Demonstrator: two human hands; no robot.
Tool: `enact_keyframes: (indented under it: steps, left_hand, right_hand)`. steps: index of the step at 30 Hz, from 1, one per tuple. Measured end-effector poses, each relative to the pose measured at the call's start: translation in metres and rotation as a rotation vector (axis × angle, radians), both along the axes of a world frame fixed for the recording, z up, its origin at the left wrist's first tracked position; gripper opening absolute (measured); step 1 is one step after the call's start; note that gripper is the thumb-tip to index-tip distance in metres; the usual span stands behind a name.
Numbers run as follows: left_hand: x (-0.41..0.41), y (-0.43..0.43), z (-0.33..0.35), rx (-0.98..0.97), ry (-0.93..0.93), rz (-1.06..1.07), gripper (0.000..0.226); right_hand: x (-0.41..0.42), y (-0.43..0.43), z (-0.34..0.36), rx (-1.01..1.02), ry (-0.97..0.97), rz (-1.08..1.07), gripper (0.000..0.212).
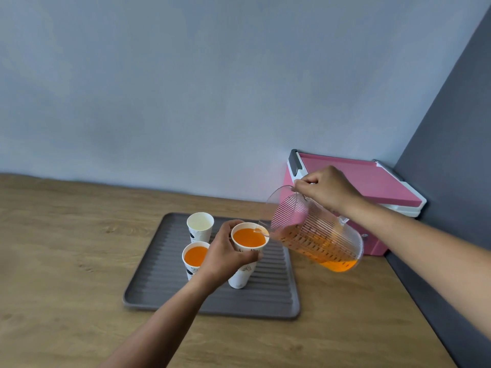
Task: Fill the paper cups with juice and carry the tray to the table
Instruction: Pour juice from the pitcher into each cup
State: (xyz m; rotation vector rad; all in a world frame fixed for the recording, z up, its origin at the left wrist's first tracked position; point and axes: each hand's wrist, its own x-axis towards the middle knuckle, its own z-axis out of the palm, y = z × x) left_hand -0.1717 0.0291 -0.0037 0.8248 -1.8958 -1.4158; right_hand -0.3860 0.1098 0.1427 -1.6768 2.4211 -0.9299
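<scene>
Ribbed clear pitcher (318, 235) tilts over a conical paper cup (244, 275) (ridged grey tray (265, 297) beneath).

The jug (318, 240) in the right hand's (325, 191) grip is showing clear, ribbed, glossy plastic. The cup (243, 277) in the left hand's (225, 257) grip is looking like matt white paper. Beneath that grip the grey tray (265, 296) is appearing matt and ridged; behind the right grip, the pink box (372, 179) is looking like smooth plastic.
</scene>
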Motion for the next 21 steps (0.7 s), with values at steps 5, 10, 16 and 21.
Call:
enact_keyframes:
  steps: [5,10,16,21]
  left_hand:
    - [-0.007,-0.01,0.004,-0.009,-0.01,-0.016,0.068]
    - [-0.015,-0.023,0.009,-0.036,-0.031,-0.013,0.071]
    - [-0.028,-0.052,0.011,-0.047,-0.061,0.017,0.071]
    - [-0.041,-0.081,0.01,-0.054,-0.059,0.022,0.073]
  right_hand:
    - [-0.007,0.009,-0.011,-0.109,-0.235,-0.094,0.025]
    - [-0.015,0.015,-0.026,-0.232,-0.402,-0.187,0.028]
    - [-0.022,0.019,-0.04,-0.365,-0.625,-0.308,0.016]
    - [-0.025,0.017,-0.056,-0.396,-0.667,-0.364,0.013]
